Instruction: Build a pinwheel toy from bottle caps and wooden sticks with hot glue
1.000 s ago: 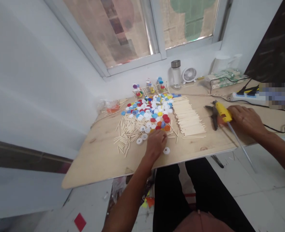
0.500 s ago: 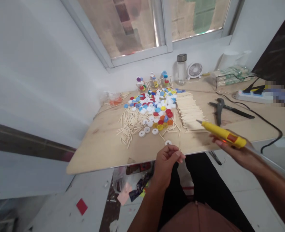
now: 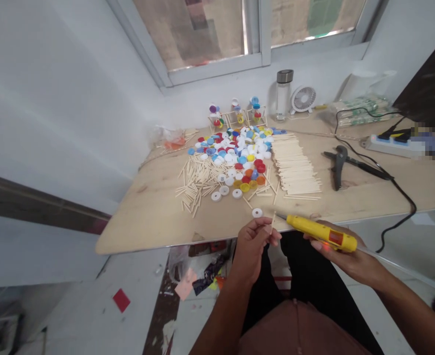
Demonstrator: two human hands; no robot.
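Observation:
Between the thumb and fingers of my left hand (image 3: 253, 246) a short wooden stick (image 3: 274, 220) stands nearly upright at the table's front edge. My right hand (image 3: 341, 259) is wrapped round a yellow glue gun (image 3: 320, 231), and a red light glows near its grip. The gun's nozzle points left, close to the stick's upper end; whether they touch I cannot tell. Just beyond my left fingers lies a white bottle cap (image 3: 257, 212). Farther back is a heap of coloured bottle caps (image 3: 235, 148), with loose short sticks (image 3: 198, 182) to its left and a stack of longer sticks (image 3: 296, 167) to its right.
Small stick-and-cap models (image 3: 238, 114) stand by the wall, left of a glass bottle (image 3: 284, 96) and a white fan (image 3: 303, 100). On the right lie black-handled pliers (image 3: 339, 167), a power strip (image 3: 392, 145) and a black cable (image 3: 405, 190). Bagged sticks (image 3: 361, 109) rest behind.
My right hand has brought the glue gun left and down, its nozzle now by the stick. The stick in my left hand shows more clearly. The view has shifted slightly.

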